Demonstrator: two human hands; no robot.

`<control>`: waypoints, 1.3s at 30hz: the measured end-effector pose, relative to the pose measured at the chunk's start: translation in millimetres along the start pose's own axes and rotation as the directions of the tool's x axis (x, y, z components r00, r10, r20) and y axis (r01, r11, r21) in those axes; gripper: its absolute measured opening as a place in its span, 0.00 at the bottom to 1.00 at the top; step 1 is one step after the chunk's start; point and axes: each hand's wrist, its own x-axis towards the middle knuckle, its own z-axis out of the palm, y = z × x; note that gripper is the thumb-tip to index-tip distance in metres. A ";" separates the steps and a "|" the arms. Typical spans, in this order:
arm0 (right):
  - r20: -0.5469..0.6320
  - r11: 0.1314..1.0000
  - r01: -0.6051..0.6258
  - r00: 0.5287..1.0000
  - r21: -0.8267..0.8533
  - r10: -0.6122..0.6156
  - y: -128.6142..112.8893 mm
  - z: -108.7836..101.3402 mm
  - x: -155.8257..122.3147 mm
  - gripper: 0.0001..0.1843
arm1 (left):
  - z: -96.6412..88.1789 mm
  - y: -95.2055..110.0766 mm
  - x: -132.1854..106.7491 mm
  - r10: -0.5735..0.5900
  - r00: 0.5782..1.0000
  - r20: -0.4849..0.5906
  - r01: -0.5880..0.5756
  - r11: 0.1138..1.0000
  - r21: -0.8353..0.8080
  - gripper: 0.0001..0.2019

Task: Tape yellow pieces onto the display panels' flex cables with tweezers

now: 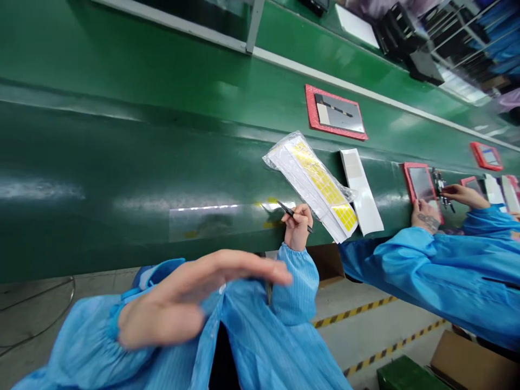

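Observation:
My left hand (pixel 182 298) is raised close to the camera, in front of my blue smock. Its fingers stretch out to the right, slightly blurred, and nothing shows in them. At the bench edge my right hand (pixel 298 225) grips black tweezers (pixel 286 210), their tip pointing left and up. Just right of that hand lies a clear plastic bag with sheets of yellow labels (pixel 325 184). Beneath the tweezers, a clear film strip (pixel 207 221) with small yellow pieces lies along the green bench (pixel 101 146).
A white sheet (pixel 363 189) lies right of the labels. Farther back, a flat panel (pixel 347 116) rests on pink foam (pixel 311 114). To the right, a co-worker's hands (pixel 426 215) handle another foam-backed panel (pixel 420 181). A metal frame (pixel 254 27) stands at the back.

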 end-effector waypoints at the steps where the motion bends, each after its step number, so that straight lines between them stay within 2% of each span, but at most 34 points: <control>1: -0.001 1.000 -0.009 1.000 0.002 0.009 -0.6 0.0 -0.1 0.06 | -2.9 -3.8 13.0 0.007 1.000 0.012 -0.006 0.998 -0.055 0.23; 2: 0.000 1.000 -0.017 1.000 0.006 0.017 -1.2 0.0 -0.3 0.06 | -2.6 -9.8 25.4 0.004 1.000 0.007 -0.003 0.997 -0.083 0.23; 3: 0.001 1.000 -0.023 1.000 0.014 0.023 -1.8 -0.1 -0.5 0.06 | 0.7 -17.7 36.4 -0.005 1.000 -0.029 0.004 0.999 -0.044 0.22; 5: 0.002 0.999 -0.028 1.000 0.035 0.028 -2.7 -0.2 -0.8 0.07 | 13.6 -37.1 52.4 0.011 0.992 -0.124 0.012 0.983 0.181 0.22; 6: 0.003 0.999 -0.026 1.000 0.046 0.026 -3.1 -0.3 -0.9 0.07 | 21.3 -47.3 57.4 0.045 0.989 -0.143 0.003 0.948 0.318 0.22; 9: 0.004 0.997 -0.024 1.000 0.068 0.024 -3.8 -0.5 -0.6 0.07 | 38.6 -71.7 64.4 0.123 0.991 -0.055 -0.059 0.760 0.647 0.24; 11: 0.006 0.997 -0.027 1.000 0.072 0.026 -4.3 -0.3 -0.3 0.06 | 41.7 -80.9 65.2 0.129 0.991 0.024 -0.103 0.653 0.750 0.25; 13: 0.004 0.997 -0.028 1.000 0.078 0.028 -4.8 -0.2 -0.2 0.07 | 38.3 -86.1 64.2 0.130 0.989 0.065 -0.130 0.595 0.793 0.26; 17: -0.017 0.996 -0.021 1.000 0.083 0.022 -6.3 -2.1 -1.0 0.07 | 19.8 -93.6 56.7 0.129 0.986 0.105 -0.161 0.584 0.796 0.27; 22: -0.087 0.996 0.010 0.996 0.088 -0.002 -9.6 -11.8 -1.9 0.06 | -15.1 -96.5 38.9 0.069 0.987 0.145 -0.154 0.677 0.720 0.27; 25: -0.096 0.997 0.028 0.995 0.078 -0.021 -10.1 -18.7 -0.8 0.06 | -43.4 -85.5 34.1 0.028 0.987 0.156 -0.125 0.740 0.661 0.24; 27: -0.097 0.997 0.027 0.995 0.073 -0.020 -9.0 -21.9 0.2 0.06 | -65.4 -71.2 42.5 0.011 0.993 0.118 -0.080 0.796 0.601 0.21; 30: -0.103 0.996 0.005 0.995 0.094 0.005 -5.9 -24.4 1.1 0.07 | -98.1 -44.2 84.2 -0.005 0.999 0.051 -0.018 0.898 0.440 0.17; 33: -0.092 0.994 -0.013 0.995 0.112 0.024 -2.8 -25.6 0.8 0.07 | -121.0 -24.0 160.8 0.003 1.000 0.016 -0.008 0.941 0.338 0.17; 34: -0.086 0.993 -0.018 0.996 0.115 0.028 -2.0 -26.1 0.7 0.07 | -124.9 -20.9 191.2 0.021 1.000 0.004 -0.021 0.922 0.387 0.17; 35: -0.081 0.993 -0.022 0.996 0.119 0.032 -1.3 -26.5 0.6 0.07 | -126.8 -19.8 222.2 0.035 0.999 -0.002 -0.029 0.856 0.517 0.17; 36: -0.077 0.992 -0.028 0.996 0.126 0.038 -0.8 -27.0 0.5 0.07 | -126.6 -20.6 252.8 0.062 0.998 -0.033 -0.024 0.735 0.678 0.17; 39: -0.070 0.988 -0.048 0.996 0.144 0.058 -0.2 -28.0 0.7 0.07 | -114.5 -31.5 334.1 0.134 0.988 -0.081 -0.014 0.591 0.807 0.14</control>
